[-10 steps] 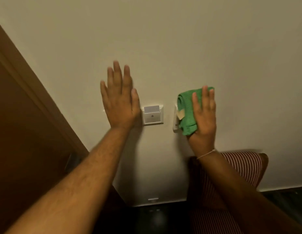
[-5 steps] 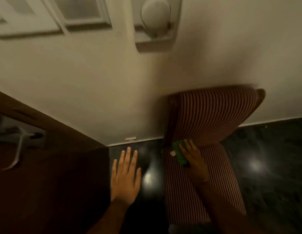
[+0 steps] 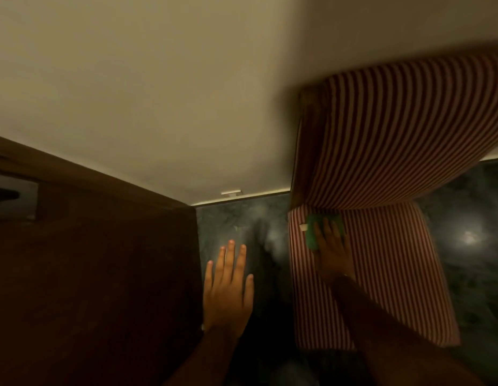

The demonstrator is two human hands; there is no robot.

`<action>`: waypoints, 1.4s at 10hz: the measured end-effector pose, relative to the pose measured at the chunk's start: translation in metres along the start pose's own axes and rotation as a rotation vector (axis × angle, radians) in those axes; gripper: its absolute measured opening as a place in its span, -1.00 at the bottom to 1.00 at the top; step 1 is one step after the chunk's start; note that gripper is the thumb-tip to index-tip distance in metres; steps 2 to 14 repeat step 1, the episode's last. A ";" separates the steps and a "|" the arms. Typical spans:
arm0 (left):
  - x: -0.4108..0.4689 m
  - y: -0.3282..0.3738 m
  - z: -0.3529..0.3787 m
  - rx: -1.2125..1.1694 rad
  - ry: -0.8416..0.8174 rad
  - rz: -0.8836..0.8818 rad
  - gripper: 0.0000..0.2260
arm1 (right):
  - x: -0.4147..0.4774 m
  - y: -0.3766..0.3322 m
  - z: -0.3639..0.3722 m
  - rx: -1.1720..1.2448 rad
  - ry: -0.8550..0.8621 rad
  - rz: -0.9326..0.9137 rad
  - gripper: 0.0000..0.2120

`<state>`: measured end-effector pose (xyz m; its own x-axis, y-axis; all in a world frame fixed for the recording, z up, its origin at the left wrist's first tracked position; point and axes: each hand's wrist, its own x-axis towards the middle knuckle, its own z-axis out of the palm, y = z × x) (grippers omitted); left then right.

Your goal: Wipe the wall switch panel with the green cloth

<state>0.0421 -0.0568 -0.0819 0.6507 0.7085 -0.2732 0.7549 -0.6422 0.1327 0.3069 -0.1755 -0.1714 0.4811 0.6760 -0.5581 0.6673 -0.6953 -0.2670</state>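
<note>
Door: dark brown wooden door (image 3: pixel 89 274) fills the space left of the left hand, its edge running just beside the little finger; a pale metal plate (image 3: pixel 15 200) with a dark, blurred handle sits far out to the left, above the level of the hand.
Wall: plain cream wall (image 3: pixel 158 93) spreads above and beyond both hands, meeting the floor along a pale skirting line; a small white fitting (image 3: pixel 231 192) sits at that line, above the left hand's fingertips.
Left hand: left hand (image 3: pixel 228 288) is empty, flat and spread, fingers straight and slightly fanned, palm turned away from the camera, with the floor behind it.
Floor: dark, glossy marble-like floor (image 3: pixel 242 218) shows between the two hands and again right of the right hand, with soft light reflections on it.
Chair: red-and-white striped chair (image 3: pixel 395 135) stands to the right of the left hand, against the wall; its back rises above the right hand and its seat lies under that hand.
Right hand: right hand (image 3: pixel 332 246) presses down flat, fingers extended over the cloth, holding it against the seat near the junction with the chair back.
Cloth: green cloth (image 3: pixel 311 235) lies bunched under the right hand's fingers, poking out on the thumb side, a small pale tag showing at its left edge.
Switch panel: not in view.
</note>
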 end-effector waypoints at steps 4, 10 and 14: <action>0.002 -0.006 -0.013 -0.017 0.011 0.006 -0.40 | -0.008 -0.001 -0.003 -0.124 -0.017 -0.021 -0.22; 0.002 -0.006 -0.013 -0.017 0.011 0.006 -0.40 | -0.008 -0.001 -0.003 -0.124 -0.017 -0.021 -0.22; 0.002 -0.006 -0.013 -0.017 0.011 0.006 -0.40 | -0.008 -0.001 -0.003 -0.124 -0.017 -0.021 -0.22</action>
